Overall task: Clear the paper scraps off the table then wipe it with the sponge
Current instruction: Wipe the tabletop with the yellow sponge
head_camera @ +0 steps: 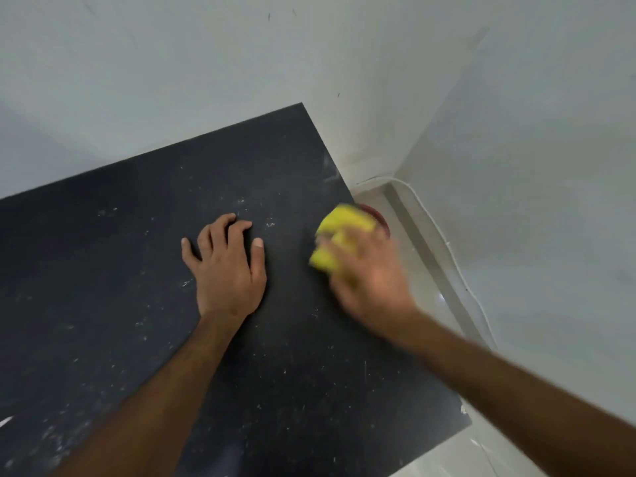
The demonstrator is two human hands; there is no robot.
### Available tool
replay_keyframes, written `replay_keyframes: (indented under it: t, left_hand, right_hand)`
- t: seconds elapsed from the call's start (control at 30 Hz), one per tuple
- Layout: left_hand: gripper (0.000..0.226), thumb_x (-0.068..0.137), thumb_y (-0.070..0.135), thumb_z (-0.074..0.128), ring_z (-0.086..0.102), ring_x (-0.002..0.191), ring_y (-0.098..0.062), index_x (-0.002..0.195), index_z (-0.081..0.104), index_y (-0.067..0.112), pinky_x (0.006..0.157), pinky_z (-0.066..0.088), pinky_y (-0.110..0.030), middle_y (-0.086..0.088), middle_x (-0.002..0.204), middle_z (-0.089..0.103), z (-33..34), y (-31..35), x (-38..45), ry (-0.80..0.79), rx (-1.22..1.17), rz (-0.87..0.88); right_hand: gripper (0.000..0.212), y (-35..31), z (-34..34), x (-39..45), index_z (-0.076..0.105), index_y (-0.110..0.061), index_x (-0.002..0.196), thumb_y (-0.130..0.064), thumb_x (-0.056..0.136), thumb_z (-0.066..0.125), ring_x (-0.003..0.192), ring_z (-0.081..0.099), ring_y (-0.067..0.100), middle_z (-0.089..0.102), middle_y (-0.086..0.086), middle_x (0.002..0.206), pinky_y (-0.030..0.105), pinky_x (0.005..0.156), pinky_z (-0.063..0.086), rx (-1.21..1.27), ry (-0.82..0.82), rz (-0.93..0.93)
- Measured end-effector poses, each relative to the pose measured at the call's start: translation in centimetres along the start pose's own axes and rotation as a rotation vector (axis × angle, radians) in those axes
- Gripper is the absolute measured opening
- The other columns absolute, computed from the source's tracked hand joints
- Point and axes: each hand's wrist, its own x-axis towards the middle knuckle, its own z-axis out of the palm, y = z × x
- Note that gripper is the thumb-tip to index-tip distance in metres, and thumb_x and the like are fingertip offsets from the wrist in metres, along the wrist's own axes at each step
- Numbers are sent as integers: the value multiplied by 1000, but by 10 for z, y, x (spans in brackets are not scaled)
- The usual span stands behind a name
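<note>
The dark table (137, 304) fills the lower left and carries pale specks and smudges. My left hand (227, 266) rests flat on it near the middle, fingers spread and holding nothing. My right hand (364, 273) is blurred near the table's right edge and grips a yellow sponge (344, 225) pressed against the surface. No paper scraps show on the table.
A red round container (380, 216) sits on the floor just past the table's right edge, mostly hidden behind the sponge. White walls close the corner behind and to the right. A white cable (444, 235) runs along the pale floor by the right wall.
</note>
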Motion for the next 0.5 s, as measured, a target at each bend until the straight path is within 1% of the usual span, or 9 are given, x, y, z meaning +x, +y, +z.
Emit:
replay_keyframes:
  t: [0.07, 0.1, 0.17, 0.23, 0.33, 0.4, 0.43, 0.47, 0.5]
  left_hand:
    - [31, 105, 35, 42, 36, 139, -24, 131, 53, 23, 120, 12, -64, 2, 145, 43, -1, 1, 1, 7, -17, -11]
    - [30, 105, 34, 41, 37, 139, -23, 130, 55, 23, 120, 12, -64, 2, 145, 44, -1, 1, 1, 15, -26, -14]
    - [30, 106, 33, 40, 39, 137, -22, 129, 57, 23, 120, 13, -62, 3, 143, 47, 0, 0, 1, 36, -37, -13]
    - [31, 106, 33, 39, 40, 137, -21, 128, 58, 23, 120, 14, -61, 4, 142, 49, 1, -1, 1, 46, -45, -13]
    - [34, 105, 36, 36, 41, 136, -21, 128, 58, 23, 120, 15, -61, 3, 142, 50, 1, 0, 0, 58, -28, -3]
    - [35, 105, 37, 36, 41, 136, -21, 127, 59, 23, 120, 16, -61, 2, 141, 50, 1, -1, 1, 65, -28, 5]
    - [34, 105, 37, 37, 41, 136, -21, 127, 59, 22, 120, 16, -62, 2, 141, 50, 1, -1, 1, 67, -33, 3]
    - [34, 105, 37, 38, 41, 136, -21, 127, 59, 22, 120, 16, -62, 2, 141, 50, 1, -2, 1, 68, -34, 1]
    - [34, 105, 37, 38, 40, 137, -22, 127, 59, 22, 120, 15, -62, 2, 141, 50, 0, -2, 1, 63, -34, 0]
  right_hand:
    - [45, -26, 11, -38, 62, -24, 129, -36, 86, 65, 110, 53, 32, 56, 9, 123, 49, 93, 44, -7, -221, -139]
    - [39, -23, 16, -35, 63, -25, 123, -38, 87, 64, 107, 51, 30, 56, 9, 120, 48, 90, 44, 2, -251, -175]
    - [33, 2, 31, 8, 65, -22, 120, -35, 89, 60, 101, 52, 33, 56, 13, 118, 48, 87, 44, -48, -180, -141]
    - [37, 35, 41, 80, 64, -23, 125, -34, 91, 55, 104, 54, 39, 54, 17, 124, 51, 91, 46, -84, -54, 30]
    - [40, 81, 30, 162, 58, -22, 137, -25, 98, 48, 105, 58, 41, 47, 19, 128, 47, 96, 49, 42, -37, 284]
    - [39, 89, 18, 166, 56, -19, 138, -17, 100, 48, 101, 61, 36, 45, 17, 125, 39, 94, 50, 100, -3, 347]
    - [39, 84, 9, 151, 56, -18, 138, -16, 100, 48, 96, 60, 31, 45, 16, 123, 34, 90, 49, 106, 44, 341]
    - [39, 75, 2, 125, 55, -17, 139, -18, 100, 50, 91, 58, 29, 46, 16, 121, 30, 84, 46, 94, 83, 310]
    - [40, 62, -5, 91, 54, -17, 140, -21, 100, 53, 90, 57, 29, 48, 16, 120, 30, 80, 44, 80, 90, 251]
